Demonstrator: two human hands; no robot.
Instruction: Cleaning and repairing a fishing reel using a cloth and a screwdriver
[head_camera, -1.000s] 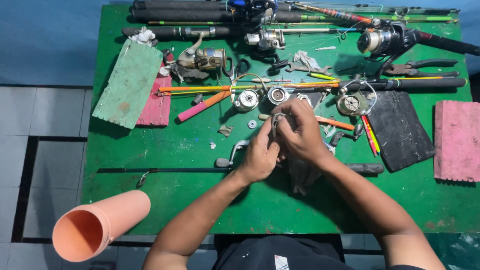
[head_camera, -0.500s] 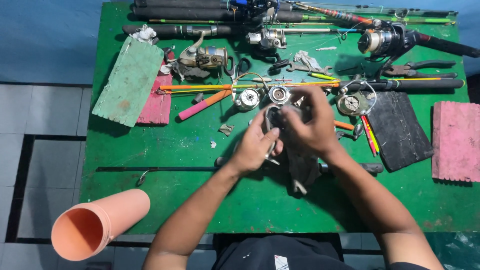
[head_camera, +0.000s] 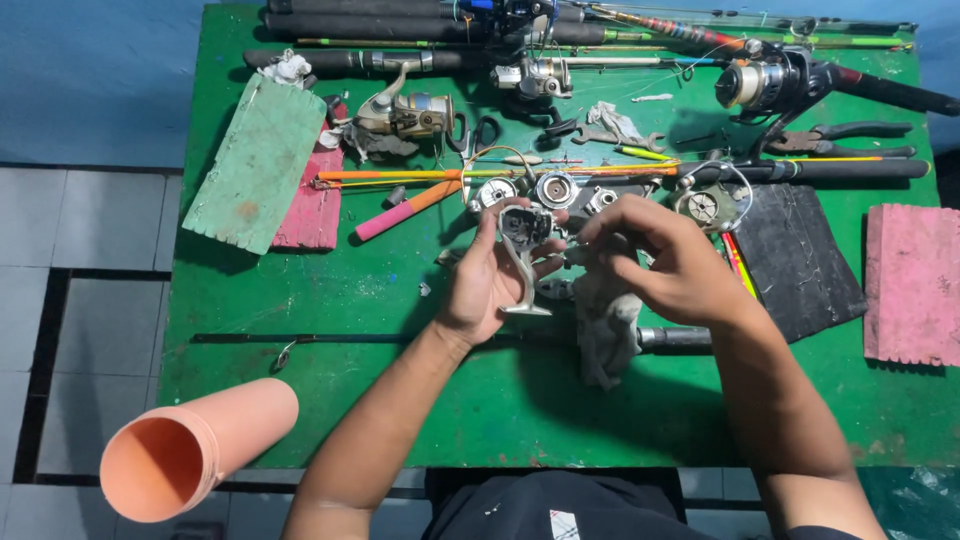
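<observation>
We had the reel body (head_camera: 522, 232) up off the green table (head_camera: 330, 300), cradled in our left hand (head_camera: 488, 285), fingers curled round it and its foot (head_camera: 522, 290) hanging down toward the palm. The hold looked firm, thumb on the near side, fingertips over the top. Our right hand (head_camera: 672, 262) sat just beside it, fingers pinched toward the reel's right face; whether they held a small part or only touched the housing, we could not tell, the fingertips hid it. A grey rag (head_camera: 605, 335) lay draped under the right wrist, over a dark rod handle (head_camera: 675, 340).

We judged this to be mid-service: the body open, loose round parts (head_camera: 555, 188) lined up just behind the hands beside an orange rod (head_camera: 420, 175). Another reel (head_camera: 405, 112) and pliers (head_camera: 850, 140) waited farther back, well apart.

The next move, as we read it, called for a steady left hand and a fine right pinch at the housing, with nothing dropped among the clutter below.
</observation>
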